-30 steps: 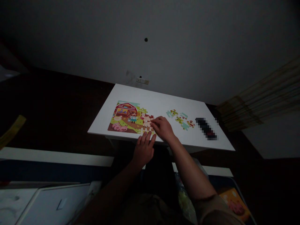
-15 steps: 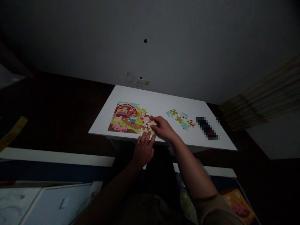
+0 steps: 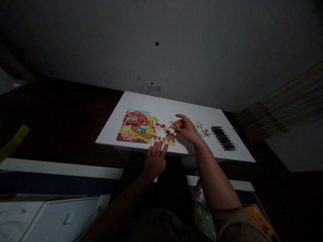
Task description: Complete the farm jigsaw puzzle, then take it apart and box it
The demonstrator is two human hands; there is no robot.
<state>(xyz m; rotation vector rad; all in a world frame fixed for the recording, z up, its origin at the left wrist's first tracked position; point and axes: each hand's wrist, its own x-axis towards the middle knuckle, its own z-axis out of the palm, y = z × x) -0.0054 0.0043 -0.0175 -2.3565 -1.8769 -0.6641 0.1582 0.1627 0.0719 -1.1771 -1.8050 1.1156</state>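
The person's right hand (image 3: 186, 128) is hovering low over the middle of a white rectangular tabletop (image 3: 174, 104), partly open with its fingers spread and its thumb tip meeting a small pale jigsaw piece (image 3: 172, 130); whether that piece is being gripped or only touched cannot be determined from this view. The person's left hand (image 3: 155, 160) is resting open and palm down at the table's near edge, gripping nothing, with its fingertips lying just below the lower border of a partly assembled colourful cardboard farm jigsaw puzzle (image 3: 135, 126). The puzzle is lying flat on the left half of the tabletop, showing a red barn, a small standing figure and a pink pig, with a patch of bare white table showing through a gap in its right portion, close beside the pale piece. Loose teal, yellow and red jigsaw pieces (image 3: 200, 129) are lying to the right of the puzzle, partly hidden by the right hand. Further right, a dark elongated object (image 3: 223, 138) is lying on the table, too blurred to identify. At lower right, an orange picture book (image 3: 259, 220) is sitting near a clear plastic bag (image 3: 202, 215).
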